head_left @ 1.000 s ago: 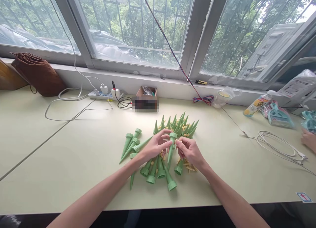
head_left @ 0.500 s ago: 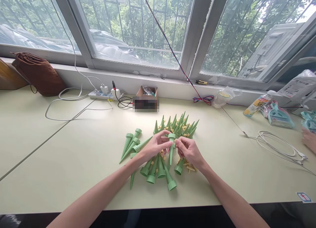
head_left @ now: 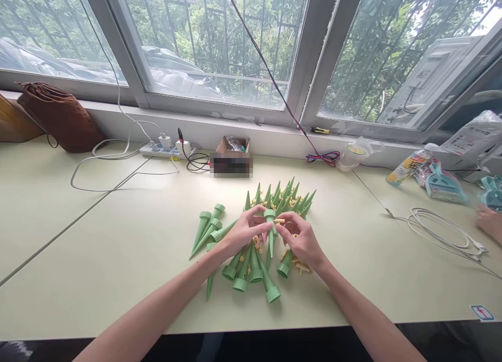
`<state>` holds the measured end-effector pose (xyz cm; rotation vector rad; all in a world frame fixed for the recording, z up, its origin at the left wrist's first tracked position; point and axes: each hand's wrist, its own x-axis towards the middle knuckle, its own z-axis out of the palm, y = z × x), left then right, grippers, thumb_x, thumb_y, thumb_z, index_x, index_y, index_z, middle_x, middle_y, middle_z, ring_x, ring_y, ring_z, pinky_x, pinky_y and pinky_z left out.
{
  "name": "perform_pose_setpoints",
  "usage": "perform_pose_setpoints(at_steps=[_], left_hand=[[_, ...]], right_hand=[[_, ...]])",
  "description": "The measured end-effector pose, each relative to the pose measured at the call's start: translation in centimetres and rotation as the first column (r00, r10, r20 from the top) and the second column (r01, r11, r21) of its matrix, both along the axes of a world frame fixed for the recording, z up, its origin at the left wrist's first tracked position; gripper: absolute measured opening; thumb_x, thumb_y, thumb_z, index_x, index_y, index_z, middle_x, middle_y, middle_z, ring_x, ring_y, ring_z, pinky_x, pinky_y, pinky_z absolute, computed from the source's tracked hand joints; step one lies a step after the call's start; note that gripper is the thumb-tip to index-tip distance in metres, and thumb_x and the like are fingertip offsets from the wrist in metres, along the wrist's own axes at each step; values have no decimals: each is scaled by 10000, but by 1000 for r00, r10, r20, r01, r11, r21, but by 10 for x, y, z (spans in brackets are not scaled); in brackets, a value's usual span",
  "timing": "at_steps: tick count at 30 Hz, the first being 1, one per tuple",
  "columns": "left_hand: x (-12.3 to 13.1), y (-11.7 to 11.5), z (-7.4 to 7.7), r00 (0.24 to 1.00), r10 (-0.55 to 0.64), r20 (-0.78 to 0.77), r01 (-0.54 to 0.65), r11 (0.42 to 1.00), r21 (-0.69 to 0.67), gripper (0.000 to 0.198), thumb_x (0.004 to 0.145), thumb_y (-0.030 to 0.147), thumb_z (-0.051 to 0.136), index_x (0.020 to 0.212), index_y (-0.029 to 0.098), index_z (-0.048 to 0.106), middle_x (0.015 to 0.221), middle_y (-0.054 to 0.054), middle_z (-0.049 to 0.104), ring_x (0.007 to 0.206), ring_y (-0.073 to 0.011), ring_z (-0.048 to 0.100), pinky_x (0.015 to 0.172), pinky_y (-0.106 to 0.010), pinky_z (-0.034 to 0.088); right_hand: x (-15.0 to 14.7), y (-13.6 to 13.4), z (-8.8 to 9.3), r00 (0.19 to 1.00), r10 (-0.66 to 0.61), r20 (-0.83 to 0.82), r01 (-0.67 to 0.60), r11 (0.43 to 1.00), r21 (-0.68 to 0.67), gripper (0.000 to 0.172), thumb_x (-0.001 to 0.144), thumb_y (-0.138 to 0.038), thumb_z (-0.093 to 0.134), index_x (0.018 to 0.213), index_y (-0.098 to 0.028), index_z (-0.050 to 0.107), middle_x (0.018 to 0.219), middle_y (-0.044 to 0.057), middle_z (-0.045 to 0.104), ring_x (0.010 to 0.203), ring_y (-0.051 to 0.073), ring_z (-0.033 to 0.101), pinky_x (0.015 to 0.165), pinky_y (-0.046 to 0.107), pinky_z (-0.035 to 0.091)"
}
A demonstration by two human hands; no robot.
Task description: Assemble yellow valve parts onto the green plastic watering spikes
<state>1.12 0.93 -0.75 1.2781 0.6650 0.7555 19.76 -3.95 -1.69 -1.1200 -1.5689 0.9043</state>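
Note:
My left hand grips a green cone-shaped plastic spike just below its round cap, tip pointing down. My right hand pinches a small yellow plug at the side of that cap. Both hands hover over a pile of green spikes mixed with small yellow parts on the pale table. More spikes point away behind the hands, and a few lie apart at the left.
A power strip with cables, a small cardboard box, a brown bag and coloured wires line the window sill. A white cable and teal items lie at the right, near another person's hand.
Both hands lifted the spike slightly up and away. The right fingers have shifted round the cap, and the yellow plug now shows at its side.

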Motion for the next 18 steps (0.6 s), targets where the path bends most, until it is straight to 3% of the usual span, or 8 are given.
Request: perform_pose_setpoints(at_steps=[6, 18], left_hand=[[0, 2, -4, 1000, 17, 10, -17, 1000, -11, 419, 818, 417, 735, 1077, 191, 497, 601, 49, 573, 508, -107, 532, 479, -202, 409], [0, 4, -4, 998, 8, 61, -3, 997, -74, 449, 781, 414, 770, 1055, 180, 502, 669, 51, 577, 488, -82, 529, 454, -194, 422]], right_hand=[[2, -1, -3, 990, -65, 122, 50, 991, 124, 215, 922, -350, 623, 1079, -207, 592, 950, 50, 644, 602, 127, 584, 547, 266, 492], [2, 0, -5, 982, -88, 166, 53, 978, 203, 148, 932, -304, 625, 1026, -190, 637, 820, 31, 660, 602, 140, 580, 581, 278, 493]])
